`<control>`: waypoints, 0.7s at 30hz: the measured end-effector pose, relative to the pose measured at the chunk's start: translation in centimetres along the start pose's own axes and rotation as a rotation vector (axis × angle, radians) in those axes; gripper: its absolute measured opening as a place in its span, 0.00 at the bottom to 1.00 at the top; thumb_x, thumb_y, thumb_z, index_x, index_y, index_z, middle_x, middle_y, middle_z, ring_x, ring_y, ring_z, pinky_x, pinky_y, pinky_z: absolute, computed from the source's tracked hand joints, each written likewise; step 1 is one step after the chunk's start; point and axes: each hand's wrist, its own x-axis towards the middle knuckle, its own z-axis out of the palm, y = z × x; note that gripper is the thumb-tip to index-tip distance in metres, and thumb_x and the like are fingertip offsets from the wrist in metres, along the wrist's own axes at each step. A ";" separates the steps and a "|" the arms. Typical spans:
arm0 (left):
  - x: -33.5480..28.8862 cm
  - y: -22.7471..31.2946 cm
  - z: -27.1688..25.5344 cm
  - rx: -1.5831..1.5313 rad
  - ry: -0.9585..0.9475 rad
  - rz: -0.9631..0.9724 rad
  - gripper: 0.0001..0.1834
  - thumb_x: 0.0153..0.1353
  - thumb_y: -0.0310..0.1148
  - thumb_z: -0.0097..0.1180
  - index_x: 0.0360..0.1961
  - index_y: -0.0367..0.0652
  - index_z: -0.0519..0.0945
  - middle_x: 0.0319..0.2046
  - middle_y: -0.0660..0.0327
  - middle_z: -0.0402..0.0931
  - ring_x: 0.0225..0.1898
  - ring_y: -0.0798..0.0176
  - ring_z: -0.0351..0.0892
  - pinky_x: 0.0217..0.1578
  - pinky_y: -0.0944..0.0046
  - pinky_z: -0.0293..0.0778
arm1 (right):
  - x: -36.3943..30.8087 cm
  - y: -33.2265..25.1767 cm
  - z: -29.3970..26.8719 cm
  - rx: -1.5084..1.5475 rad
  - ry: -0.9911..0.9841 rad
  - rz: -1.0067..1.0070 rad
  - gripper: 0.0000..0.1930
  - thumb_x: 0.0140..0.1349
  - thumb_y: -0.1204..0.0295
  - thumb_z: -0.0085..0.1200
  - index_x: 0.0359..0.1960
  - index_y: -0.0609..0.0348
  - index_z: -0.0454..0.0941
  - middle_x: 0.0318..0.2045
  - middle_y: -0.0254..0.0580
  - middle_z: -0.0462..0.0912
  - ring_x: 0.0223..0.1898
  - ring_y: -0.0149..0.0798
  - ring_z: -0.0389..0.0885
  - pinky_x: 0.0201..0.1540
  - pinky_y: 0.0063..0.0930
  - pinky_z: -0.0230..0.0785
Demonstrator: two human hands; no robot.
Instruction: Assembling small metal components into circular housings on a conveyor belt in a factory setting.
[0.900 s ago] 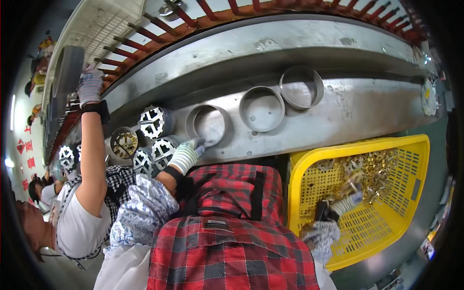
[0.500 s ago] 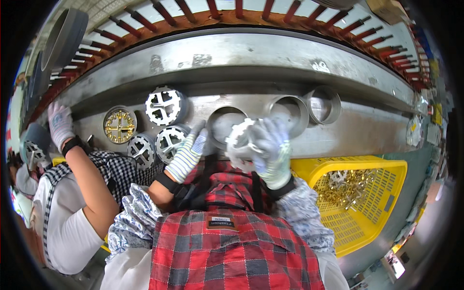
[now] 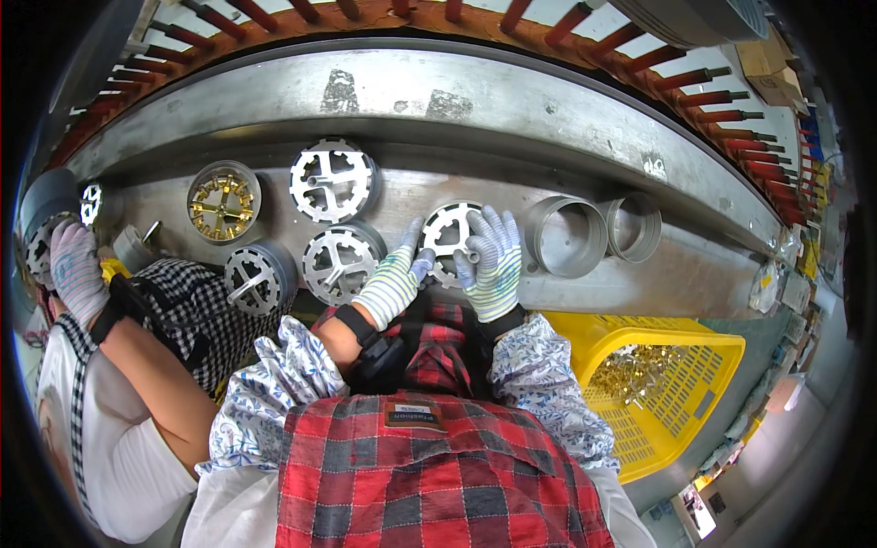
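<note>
Both my gloved hands press a white toothed disc [image 3: 446, 230] into a round metal cup on the long grey machine bench [image 3: 512, 110]. My left hand [image 3: 393, 279] grips the disc's left rim, and my right hand [image 3: 493, 260] covers its right rim. Just left of it sits another white slotted disc [image 3: 336, 262] in its cup. A larger white disc [image 3: 333, 181] stands above that one.
Two empty metal cups [image 3: 566, 236] [image 3: 634, 226] lie to the right. A yellow basket [image 3: 681, 393] with small brass parts stands at lower right. A co-worker's gloved hand [image 3: 75, 271] and arm reach in at left, near a gold-filled cup [image 3: 223, 202]. Red pegs [image 3: 694, 78] line the bench's far rim.
My right hand has come from the yellow basket with a white disc and set it into the cup. My left hand has stayed at that cup. The view has shifted left.
</note>
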 end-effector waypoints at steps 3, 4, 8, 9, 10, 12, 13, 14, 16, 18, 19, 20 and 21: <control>0.2 -0.2 0.2 0.055 0.045 0.060 0.34 0.69 0.41 0.46 0.72 0.46 0.51 0.41 0.37 0.78 0.43 0.41 0.79 0.48 0.54 0.72 | 0.3 0.0 0.6 0.040 0.017 0.047 0.18 0.53 0.67 0.62 0.39 0.51 0.64 0.49 0.53 0.78 0.54 0.61 0.74 0.60 0.62 0.58; -0.1 0.9 0.1 0.016 0.024 0.003 0.34 0.69 0.40 0.46 0.72 0.46 0.50 0.41 0.38 0.78 0.43 0.42 0.80 0.47 0.55 0.72 | 0.1 0.3 0.9 0.030 0.043 0.048 0.18 0.52 0.68 0.63 0.39 0.51 0.65 0.49 0.53 0.78 0.54 0.60 0.74 0.59 0.61 0.59; -0.5 2.1 -0.1 -0.025 -0.003 -0.060 0.34 0.70 0.36 0.45 0.74 0.49 0.46 0.46 0.47 0.76 0.43 0.59 0.76 0.47 0.62 0.72 | 0.4 -0.2 0.7 -0.025 0.028 0.061 0.15 0.50 0.69 0.64 0.36 0.52 0.70 0.50 0.51 0.79 0.55 0.58 0.75 0.59 0.58 0.61; -0.5 2.4 0.1 -0.024 -0.006 -0.059 0.34 0.70 0.36 0.45 0.74 0.49 0.46 0.46 0.47 0.76 0.43 0.59 0.76 0.47 0.62 0.72 | 0.1 -0.1 0.9 -0.028 0.029 0.063 0.15 0.50 0.69 0.64 0.36 0.52 0.70 0.50 0.51 0.79 0.55 0.58 0.75 0.59 0.58 0.61; -0.5 2.8 0.3 -0.061 0.013 -0.093 0.34 0.70 0.37 0.45 0.73 0.49 0.48 0.45 0.46 0.77 0.41 0.55 0.78 0.46 0.60 0.73 | -0.2 0.1 1.2 -0.043 0.037 0.052 0.14 0.50 0.69 0.64 0.35 0.53 0.71 0.50 0.51 0.79 0.55 0.58 0.75 0.59 0.58 0.61; -0.4 2.2 0.3 -0.095 0.036 -0.129 0.33 0.70 0.38 0.44 0.73 0.48 0.49 0.43 0.44 0.78 0.39 0.51 0.80 0.44 0.58 0.74 | -0.4 0.2 1.7 -0.052 0.045 0.042 0.13 0.50 0.69 0.64 0.33 0.53 0.73 0.50 0.50 0.79 0.55 0.57 0.75 0.59 0.57 0.61; -0.1 1.4 0.3 -0.016 0.055 -0.091 0.34 0.70 0.38 0.44 0.73 0.49 0.49 0.43 0.45 0.78 0.39 0.50 0.80 0.44 0.58 0.74 | -0.2 0.1 1.7 -0.038 0.030 0.049 0.15 0.49 0.71 0.64 0.33 0.52 0.68 0.51 0.51 0.79 0.54 0.59 0.75 0.58 0.58 0.62; 0.1 0.5 0.2 0.064 0.072 -0.052 0.34 0.70 0.39 0.44 0.73 0.49 0.48 0.42 0.46 0.78 0.39 0.50 0.79 0.44 0.57 0.74 | 0.0 0.0 1.6 -0.025 0.017 0.058 0.18 0.49 0.73 0.65 0.33 0.51 0.64 0.51 0.52 0.79 0.53 0.61 0.76 0.57 0.58 0.62; 0.2 2.0 0.5 0.009 0.021 -0.090 0.33 0.71 0.39 0.44 0.73 0.49 0.48 0.47 0.47 0.76 0.43 0.55 0.77 0.47 0.60 0.72 | -0.5 0.6 1.3 -0.044 0.037 0.078 0.16 0.49 0.71 0.64 0.32 0.52 0.66 0.50 0.52 0.79 0.53 0.61 0.76 0.56 0.57 0.63; 1.5 -1.5 1.4 -0.022 0.103 0.073 0.35 0.69 0.43 0.48 0.72 0.45 0.51 0.43 0.46 0.78 0.47 0.51 0.78 0.46 0.54 0.73 | 0.0 0.5 1.0 -0.058 0.069 0.098 0.13 0.50 0.70 0.63 0.31 0.52 0.69 0.50 0.52 0.79 0.53 0.60 0.76 0.55 0.57 0.64; 2.0 -4.5 1.4 0.047 0.122 0.014 0.31 0.69 0.44 0.47 0.69 0.45 0.56 0.43 0.47 0.78 0.49 0.52 0.77 0.46 0.56 0.73 | 0.6 0.2 0.5 -0.061 0.048 0.081 0.13 0.50 0.68 0.62 0.35 0.53 0.72 0.45 0.50 0.80 0.50 0.57 0.77 0.55 0.54 0.65; 1.9 -6.2 1.1 0.122 0.135 -0.041 0.28 0.70 0.44 0.47 0.66 0.44 0.61 0.42 0.47 0.77 0.51 0.53 0.76 0.47 0.57 0.73 | 1.2 -0.1 0.3 -0.068 0.030 0.071 0.15 0.49 0.66 0.61 0.39 0.55 0.75 0.41 0.48 0.81 0.47 0.55 0.78 0.55 0.51 0.66; 0.7 -2.8 1.6 -0.224 0.060 -0.161 0.28 0.70 0.43 0.47 0.67 0.43 0.60 0.48 0.50 0.75 0.51 0.54 0.75 0.50 0.58 0.72 | 1.1 0.5 0.1 -0.028 0.012 0.064 0.15 0.48 0.66 0.60 0.37 0.55 0.77 0.38 0.47 0.80 0.44 0.54 0.78 0.51 0.50 0.68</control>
